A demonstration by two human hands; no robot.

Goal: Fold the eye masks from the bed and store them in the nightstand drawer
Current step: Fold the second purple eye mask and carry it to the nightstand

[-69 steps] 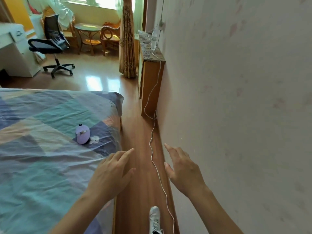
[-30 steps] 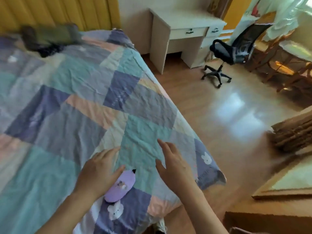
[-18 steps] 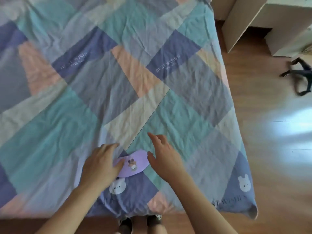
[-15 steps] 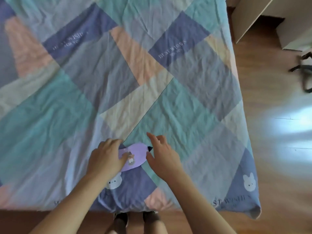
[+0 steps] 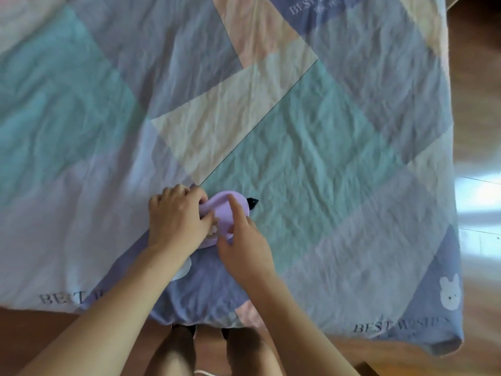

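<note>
A lilac eye mask (image 5: 224,213) lies on the patchwork quilt (image 5: 311,147) near the bed's front edge, with a bit of black strap (image 5: 252,203) sticking out at its right end. My left hand (image 5: 177,218) grips the mask's left part, fingers curled over its edge. My right hand (image 5: 244,240) rests on the mask's right side with the forefinger stretched along its top. Part of the mask is hidden under both hands. The nightstand is out of view.
The quilt's edge hangs over the bed in front of my legs (image 5: 211,351). Wooden floor (image 5: 482,104) runs along the right of the bed, and the quilt's corner (image 5: 444,346) droops at lower right.
I turned from the wall to face the bed and bent over it. Both hands came down onto the lilac mask; the left hand has closed on its left part.
</note>
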